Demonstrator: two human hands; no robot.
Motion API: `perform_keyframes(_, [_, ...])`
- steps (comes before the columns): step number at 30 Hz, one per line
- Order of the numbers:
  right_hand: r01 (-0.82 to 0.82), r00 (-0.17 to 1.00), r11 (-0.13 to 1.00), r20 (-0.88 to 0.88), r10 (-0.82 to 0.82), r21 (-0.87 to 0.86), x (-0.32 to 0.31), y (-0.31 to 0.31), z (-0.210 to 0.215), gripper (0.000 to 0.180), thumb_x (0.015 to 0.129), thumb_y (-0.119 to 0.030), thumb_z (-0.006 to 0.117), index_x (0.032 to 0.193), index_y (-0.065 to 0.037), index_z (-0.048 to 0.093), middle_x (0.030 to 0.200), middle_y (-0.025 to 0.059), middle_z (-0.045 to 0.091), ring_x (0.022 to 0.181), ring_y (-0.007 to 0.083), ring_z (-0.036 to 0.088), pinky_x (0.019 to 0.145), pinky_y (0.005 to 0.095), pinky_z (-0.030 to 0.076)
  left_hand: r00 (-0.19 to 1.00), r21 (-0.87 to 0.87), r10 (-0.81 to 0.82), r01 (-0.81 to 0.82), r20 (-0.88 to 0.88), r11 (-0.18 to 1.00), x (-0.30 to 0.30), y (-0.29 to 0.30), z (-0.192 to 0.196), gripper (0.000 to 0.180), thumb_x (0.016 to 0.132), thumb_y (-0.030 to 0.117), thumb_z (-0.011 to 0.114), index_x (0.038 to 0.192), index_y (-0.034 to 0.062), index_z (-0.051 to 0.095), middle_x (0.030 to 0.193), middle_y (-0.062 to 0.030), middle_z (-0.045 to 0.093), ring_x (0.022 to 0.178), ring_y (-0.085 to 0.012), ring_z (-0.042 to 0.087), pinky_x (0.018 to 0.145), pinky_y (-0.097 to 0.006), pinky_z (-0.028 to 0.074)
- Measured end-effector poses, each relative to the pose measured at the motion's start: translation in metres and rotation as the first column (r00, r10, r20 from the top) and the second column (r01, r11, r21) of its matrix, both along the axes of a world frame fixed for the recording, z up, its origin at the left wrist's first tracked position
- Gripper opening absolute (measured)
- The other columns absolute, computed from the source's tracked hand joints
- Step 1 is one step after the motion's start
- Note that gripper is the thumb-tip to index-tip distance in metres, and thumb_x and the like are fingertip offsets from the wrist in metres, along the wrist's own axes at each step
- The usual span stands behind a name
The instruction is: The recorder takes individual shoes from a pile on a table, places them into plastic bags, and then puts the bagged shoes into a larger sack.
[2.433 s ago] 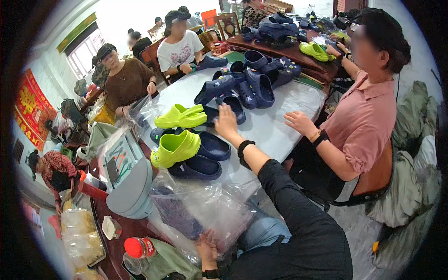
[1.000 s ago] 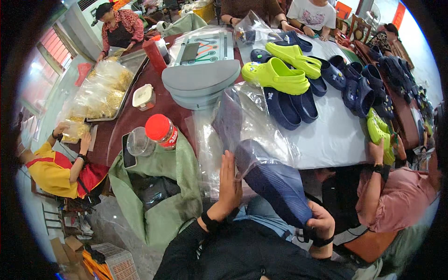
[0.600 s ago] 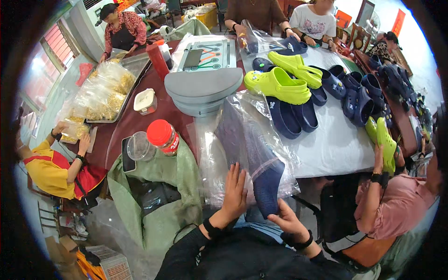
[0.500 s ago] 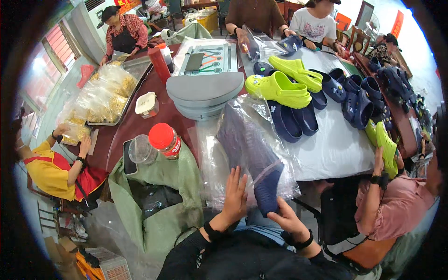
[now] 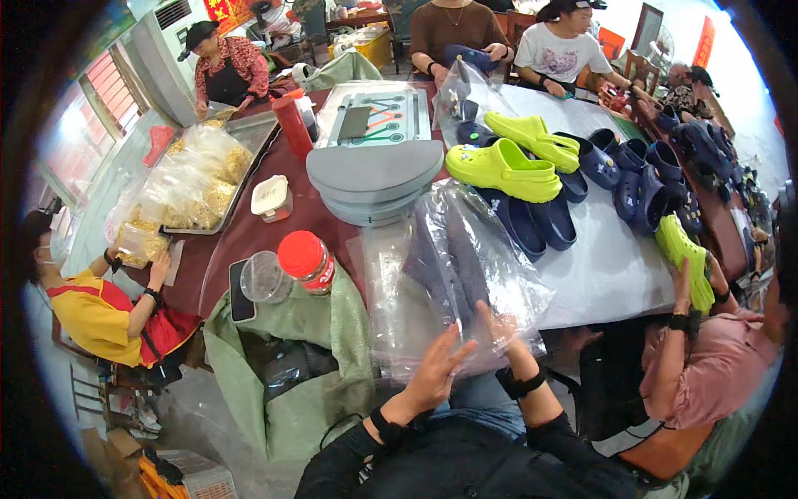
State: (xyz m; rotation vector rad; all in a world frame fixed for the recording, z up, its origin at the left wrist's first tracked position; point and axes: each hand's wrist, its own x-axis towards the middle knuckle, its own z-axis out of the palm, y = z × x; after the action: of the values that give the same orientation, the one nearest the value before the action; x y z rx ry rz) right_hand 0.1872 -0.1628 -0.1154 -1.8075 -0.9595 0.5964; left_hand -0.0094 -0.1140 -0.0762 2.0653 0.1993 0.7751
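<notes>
A clear plastic bag (image 5: 391, 291) lies at the near edge of the table in front of me. Inside it is a pair of dark blue clogs (image 5: 449, 249), partly veiled by glare on the plastic. My left hand (image 5: 434, 366) is at the bag's near edge with its fingers stretched and apart. Against the near end of the clogs rests my right hand (image 5: 499, 331), fingers extended, with the clear film seeming to cover its fingertips. Neither hand is wrapped round anything.
Lime-green clogs (image 5: 507, 170) and navy clogs (image 5: 540, 224) stand to the right. Left are a red-lidded jar (image 5: 305, 259), a phone (image 5: 242, 291) and a green sack (image 5: 332, 391). Grey half-round pieces (image 5: 374, 166) are stacked ahead. Co-workers sit around, one at right holding a lime clog (image 5: 686, 258).
The dark blue clogs have slid farther into the bag, away from me. My right hand has followed them forward; my left hand has dropped toward the bag's near edge. The view has shifted slightly.
</notes>
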Motion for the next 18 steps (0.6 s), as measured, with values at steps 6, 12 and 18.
perform_keyframes(6, [-0.078, 0.985, 0.994, 0.162, 0.066, 0.075, -0.035, -0.013, 0.012, 0.066, 0.083, -0.015, 0.064, 0.137, 0.005, 0.032, 0.141, 0.0277, 0.033, 0.132, 0.0394, 0.033, 0.109, 0.0418, 0.026, 0.998, -0.042, 0.033, -0.035, -0.056, 0.998, -0.003, 0.001, -0.005, 0.050, 0.087, -0.003, 0.047, 0.135, 0.0113, 0.047, 0.149, -0.0200, 0.024, 0.137, -0.0374, 0.026, 0.110, -0.044, 0.025])
perform_keyframes(12, [-0.300, 0.915, 0.945, 0.321, 0.247, 0.129, -0.047, -0.027, 0.037, 0.094, 0.072, -0.012, 0.070, 0.144, 0.005, 0.013, 0.152, 0.0239, 0.012, 0.140, 0.0349, 0.018, 0.113, 0.0426, 0.021, 0.995, 0.045, -0.059, 0.062, -0.077, 0.997, 0.006, -0.008, 0.007, 0.044, 0.091, 0.017, 0.050, 0.135, 0.0143, 0.046, 0.147, -0.0185, 0.030, 0.136, -0.0362, 0.027, 0.110, -0.049, 0.023])
perform_keyframes(18, [-0.116, 0.786, 0.993, 0.614, 0.080, 0.020, -0.042, -0.001, 0.021, 0.074, 0.078, -0.026, 0.067, 0.143, -0.012, 0.035, 0.149, 0.0237, 0.021, 0.130, 0.0393, 0.036, 0.103, 0.0441, 0.036, 0.921, 0.482, 0.212, -0.030, -0.328, 0.876, -0.029, -0.015, 0.028, 0.063, 0.084, 0.037, 0.059, 0.139, 0.0134, 0.038, 0.146, -0.0163, 0.031, 0.135, -0.0401, 0.025, 0.108, -0.054, 0.021])
